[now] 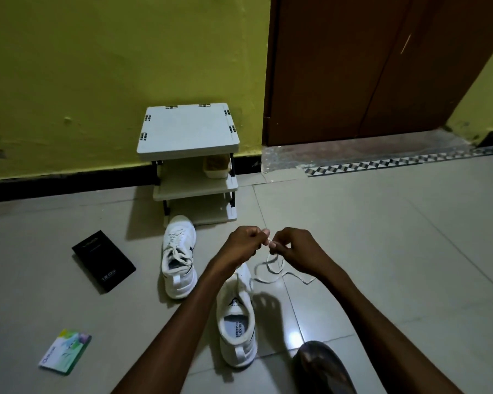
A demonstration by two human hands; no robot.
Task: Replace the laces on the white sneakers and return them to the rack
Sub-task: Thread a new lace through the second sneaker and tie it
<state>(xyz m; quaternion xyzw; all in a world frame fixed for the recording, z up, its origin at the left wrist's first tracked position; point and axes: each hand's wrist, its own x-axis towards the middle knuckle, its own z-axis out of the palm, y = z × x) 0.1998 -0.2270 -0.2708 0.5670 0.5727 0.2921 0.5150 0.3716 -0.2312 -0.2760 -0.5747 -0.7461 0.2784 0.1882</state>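
Note:
Two white sneakers lie on the tiled floor. The far sneaker (179,255) still carries a tied lace. The near sneaker (236,322) is partly covered at its front by my left forearm, so I cannot see its eyelets. A loose white lace (271,267) trails over the floor to the right of that shoe. My left hand (244,241) and my right hand (295,248) meet above the near shoe's toe, both pinching one end of this lace between fingertips. The white shoe rack (190,129) stands against the yellow wall behind.
A black box (103,261) lies left of the far sneaker. A green and white packet (66,351) sits at the lower left. A beige basket (217,166) rests on the rack's middle shelf. A brown door (367,66) is at the back right. My knee (322,365) shows below.

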